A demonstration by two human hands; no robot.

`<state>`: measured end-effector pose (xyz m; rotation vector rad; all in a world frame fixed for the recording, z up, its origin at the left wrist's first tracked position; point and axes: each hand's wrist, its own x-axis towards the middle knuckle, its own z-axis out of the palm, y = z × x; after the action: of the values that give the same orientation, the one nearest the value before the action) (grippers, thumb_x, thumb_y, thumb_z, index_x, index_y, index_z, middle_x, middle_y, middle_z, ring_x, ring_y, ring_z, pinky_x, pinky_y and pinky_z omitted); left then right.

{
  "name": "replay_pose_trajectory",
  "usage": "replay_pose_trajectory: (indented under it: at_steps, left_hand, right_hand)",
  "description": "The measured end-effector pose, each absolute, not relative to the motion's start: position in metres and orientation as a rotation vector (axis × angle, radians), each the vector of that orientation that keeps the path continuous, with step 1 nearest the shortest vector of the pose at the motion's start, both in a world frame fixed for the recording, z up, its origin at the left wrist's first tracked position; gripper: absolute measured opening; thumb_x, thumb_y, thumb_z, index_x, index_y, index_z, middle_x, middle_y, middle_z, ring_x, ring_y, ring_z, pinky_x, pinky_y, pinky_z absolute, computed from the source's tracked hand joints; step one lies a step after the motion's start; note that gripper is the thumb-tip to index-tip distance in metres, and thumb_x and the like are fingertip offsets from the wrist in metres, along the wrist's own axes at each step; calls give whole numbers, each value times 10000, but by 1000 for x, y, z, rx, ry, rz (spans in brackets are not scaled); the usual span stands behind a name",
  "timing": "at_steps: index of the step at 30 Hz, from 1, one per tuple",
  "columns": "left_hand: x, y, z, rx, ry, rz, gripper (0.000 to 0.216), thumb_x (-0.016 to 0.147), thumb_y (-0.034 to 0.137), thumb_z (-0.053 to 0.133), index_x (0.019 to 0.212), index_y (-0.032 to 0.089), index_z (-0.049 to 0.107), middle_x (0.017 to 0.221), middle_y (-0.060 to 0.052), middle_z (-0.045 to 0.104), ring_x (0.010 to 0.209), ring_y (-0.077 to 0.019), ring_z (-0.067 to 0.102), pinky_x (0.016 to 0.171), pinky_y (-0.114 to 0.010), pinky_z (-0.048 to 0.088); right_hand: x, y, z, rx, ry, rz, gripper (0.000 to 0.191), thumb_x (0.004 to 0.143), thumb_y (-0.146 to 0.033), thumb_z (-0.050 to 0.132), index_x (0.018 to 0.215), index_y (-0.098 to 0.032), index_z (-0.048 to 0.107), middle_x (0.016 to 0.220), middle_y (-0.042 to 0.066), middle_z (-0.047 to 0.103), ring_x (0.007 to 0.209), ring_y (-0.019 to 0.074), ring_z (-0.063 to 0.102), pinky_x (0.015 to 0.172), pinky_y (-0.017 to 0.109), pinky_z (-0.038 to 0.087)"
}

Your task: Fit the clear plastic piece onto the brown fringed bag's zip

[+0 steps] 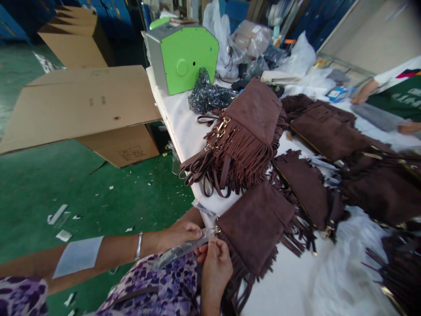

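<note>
A brown suede fringed bag (256,221) lies on the table edge closest to me, with a gold ring at its corner. My left hand (179,232) is closed, pinching a clear plastic sleeve (176,253) beside that ring. On the sleeve's other side my right hand (215,265) is closed too, thumb and fingers pressed together on it right below the ring. What the sleeve covers is hard to make out; it looks like a strap end. Some of the bag's fringe hangs down beside my right wrist.
A stack of similar fringed bags (255,112) stands farther up the white table (283,281), with more brown bags to the right. Behind it are crumpled dark wrap (210,96) and a green machine (189,59). Cardboard boxes (82,101) stand left. A co-worker's hand (365,92) is across the table.
</note>
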<state>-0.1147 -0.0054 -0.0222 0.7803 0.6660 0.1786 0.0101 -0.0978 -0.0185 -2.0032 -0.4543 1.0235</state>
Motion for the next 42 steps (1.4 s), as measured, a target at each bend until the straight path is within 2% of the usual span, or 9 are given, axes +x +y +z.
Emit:
replay_pose_trajectory:
  at_steps: [4,10,12,17,20,25,31,36,42]
  left_hand:
    - [-106,-3,-22,814,707,185,555,711,655,703,755,105,656,737,-78,669,656,-163,583,656,-267,442]
    - [-99,-1,-19,925,796,156,607,714,708,648,784,106,675,745,-102,687,699,-206,634,672,-295,487]
    - [-102,-2,-17,913,836,134,603,679,706,677,771,110,664,718,-91,678,652,-199,623,629,-292,488]
    - [-114,0,-14,859,939,97,559,618,671,733,707,132,613,633,-48,638,531,-152,553,543,-278,479]
    - [-115,5,-10,901,946,72,573,614,696,716,686,139,600,619,-45,636,519,-148,548,524,-269,464]
    - [-114,13,1,945,1021,28,594,568,732,710,643,156,581,583,-32,635,444,-127,507,466,-254,402]
    - [-109,9,2,922,1002,63,601,577,725,720,660,137,625,628,-65,660,505,-163,562,499,-267,417]
    - [-105,6,-1,903,923,108,636,598,744,710,686,115,660,661,-91,663,554,-178,577,546,-280,449]
    - [-98,6,-11,958,928,125,577,703,693,669,756,120,687,678,-93,670,575,-189,590,547,-277,446]
  right_hand:
    - [15,-100,-17,-2007,-485,1011,286,871,-436,521,831,-172,623,602,8,688,464,149,619,504,214,461]
    - [22,-109,-14,-2047,-641,1017,374,904,-520,462,934,-176,605,638,23,695,476,157,617,524,233,468]
    - [19,-114,-14,-1964,-637,1078,404,898,-553,464,966,-174,587,670,25,698,484,154,613,519,233,474]
    - [15,-115,-13,-1853,-581,1152,494,893,-631,418,893,-168,591,556,-12,616,376,128,496,396,221,380]
    - [18,-109,-8,-1989,-649,1039,490,914,-590,395,998,-160,615,566,-7,632,380,136,519,411,227,383]
    - [24,-104,0,-2085,-857,790,464,915,-470,409,1234,-178,577,644,7,685,510,174,637,490,233,421]
    - [26,-102,1,-2090,-947,803,435,928,-434,388,1237,-203,591,688,20,718,598,190,688,540,233,428]
    - [28,-102,1,-2097,-930,855,448,930,-450,391,1236,-195,594,703,37,721,550,195,660,514,242,433]
    - [31,-102,-2,-2043,-927,903,445,922,-408,390,1240,-178,600,678,35,713,524,184,640,506,234,440]
